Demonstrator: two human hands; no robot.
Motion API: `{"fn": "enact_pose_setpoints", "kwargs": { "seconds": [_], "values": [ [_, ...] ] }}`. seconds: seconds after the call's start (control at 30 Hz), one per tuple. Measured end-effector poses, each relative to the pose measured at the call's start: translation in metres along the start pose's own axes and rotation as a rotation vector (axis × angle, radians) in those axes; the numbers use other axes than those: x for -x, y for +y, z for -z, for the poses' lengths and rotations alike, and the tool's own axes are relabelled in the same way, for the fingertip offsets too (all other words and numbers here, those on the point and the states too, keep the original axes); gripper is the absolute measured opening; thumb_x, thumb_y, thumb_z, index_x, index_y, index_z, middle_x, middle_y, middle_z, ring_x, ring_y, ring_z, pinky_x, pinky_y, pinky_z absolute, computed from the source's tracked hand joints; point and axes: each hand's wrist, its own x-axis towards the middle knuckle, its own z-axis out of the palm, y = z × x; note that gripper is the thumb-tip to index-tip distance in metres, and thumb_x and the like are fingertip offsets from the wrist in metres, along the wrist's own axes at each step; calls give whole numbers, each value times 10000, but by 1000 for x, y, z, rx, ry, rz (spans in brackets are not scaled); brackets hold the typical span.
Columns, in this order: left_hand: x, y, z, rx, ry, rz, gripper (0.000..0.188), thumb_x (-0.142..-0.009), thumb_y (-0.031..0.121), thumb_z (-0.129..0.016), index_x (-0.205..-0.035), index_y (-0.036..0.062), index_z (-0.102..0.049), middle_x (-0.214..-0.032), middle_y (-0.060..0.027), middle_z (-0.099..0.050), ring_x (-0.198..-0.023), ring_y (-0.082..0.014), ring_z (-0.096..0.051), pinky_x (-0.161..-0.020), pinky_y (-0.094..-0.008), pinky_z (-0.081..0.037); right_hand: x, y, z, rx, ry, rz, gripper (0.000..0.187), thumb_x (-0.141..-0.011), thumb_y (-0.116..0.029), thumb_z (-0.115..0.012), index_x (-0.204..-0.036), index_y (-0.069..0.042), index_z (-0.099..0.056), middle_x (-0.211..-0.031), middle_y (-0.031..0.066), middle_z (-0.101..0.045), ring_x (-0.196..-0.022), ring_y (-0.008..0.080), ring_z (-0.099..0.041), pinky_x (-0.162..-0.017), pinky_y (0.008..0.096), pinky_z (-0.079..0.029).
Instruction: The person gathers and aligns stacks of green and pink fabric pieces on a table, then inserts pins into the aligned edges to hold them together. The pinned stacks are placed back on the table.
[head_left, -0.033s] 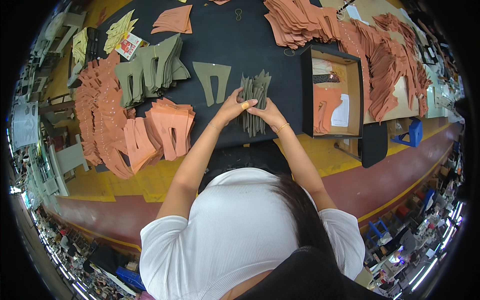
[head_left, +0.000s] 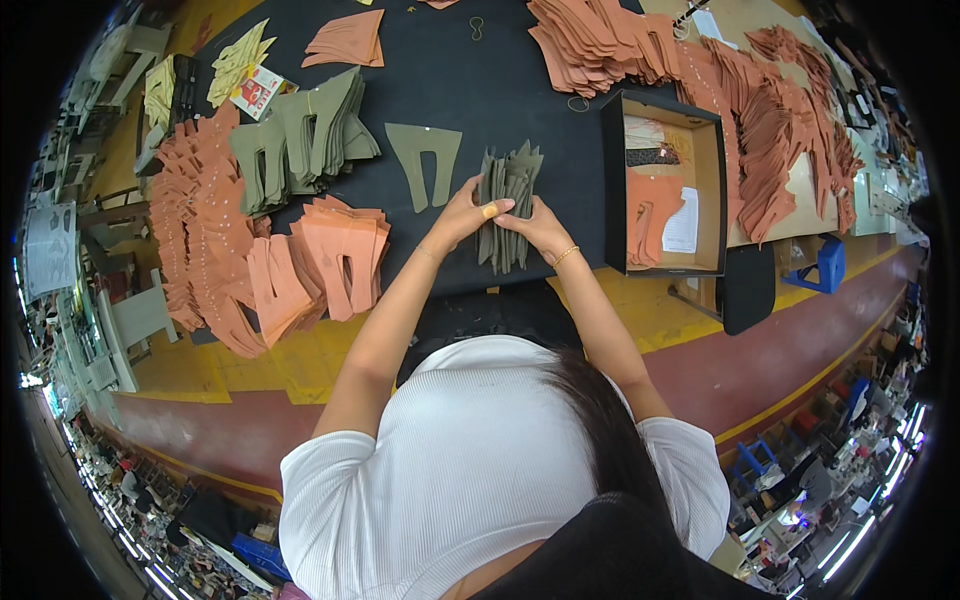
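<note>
Both hands grip a bundle of grey-green cut pieces [head_left: 508, 178], stood on edge above the dark table. My left hand [head_left: 468, 213] wraps the bundle's left side, with a tan plaster on its thumb. My right hand [head_left: 542, 228] closes on the right side, below a thin gold bracelet. The two thumbs meet at the front of the bundle; fingers behind it are partly hidden. Left of the hands, one grey-green piece [head_left: 424, 165] with a slot lies flat. Farther left is a fanned pile of similar grey-green pieces [head_left: 305, 135].
Orange pieces [head_left: 340, 255] lie in piles at the left, with a long overlapping row [head_left: 200, 220] beyond. An open black box [head_left: 612, 190] at the right holds orange pieces and a paper. More orange stacks [head_left: 600, 45] fill the far right. Yellow pieces [head_left: 238, 65] lie far left.
The left edge of the grey-green bundle has spread slightly to the left between my hands. Both arms stay in place.
</note>
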Motion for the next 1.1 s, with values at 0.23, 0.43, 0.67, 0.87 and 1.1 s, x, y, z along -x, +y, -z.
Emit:
{"fn": "enact_pose_setpoints", "kwargs": {
  "seconds": [0.23,0.43,0.67,0.87,1.1],
  "values": [
    [-7,-2,-18,-130,-58,-43,1102,-662,534,-824,-1476,-7,-316,-1251,-274,-518,-1153,-336,-549,-978,-388,-441,8,11,9,-111,7,122,752,-741,-152,-829,-1331,42,-405,-1255,150,-570,-1168,212,-565,-982,322,-458],
    [-18,4,-36,-366,-14,-8,1181,-620,597,-817,-1475,-25,-291,-1308,-306,-500,-1218,-369,-531,-1004,-407,-439,12,19,25,-393,-104,19,750,-785,-46,-770,-1394,-7,-334,-1341,99,-486,-1253,195,-481,-1060,326,-399],
    [-16,-1,-11,-28,-42,-10,1192,-607,473,-879,-1477,-40,-246,-1351,-270,-495,-1263,-330,-503,-1059,-380,-389,4,11,-1,-247,1,105,798,-755,-107,-811,-1382,12,-331,-1321,128,-493,-1246,212,-487,-1033,328,-421],
    [-7,0,-2,123,-30,20,1110,-683,416,-854,-1481,-35,-229,-1335,-233,-499,-1279,-307,-488,-1077,-375,-377,-10,5,-3,-101,-14,234,761,-703,-140,-849,-1302,22,-410,-1241,121,-561,-1154,202,-561,-972,326,-467],
    [-4,-1,-1,233,-20,52,1084,-698,293,-864,-1501,-9,-202,-1397,-208,-448,-1312,-297,-450,-1089,-369,-375,-11,10,-3,0,58,140,736,-698,-190,-866,-1248,46,-438,-1173,156,-596,-1118,215,-586,-963,328,-479]
  ]
}}
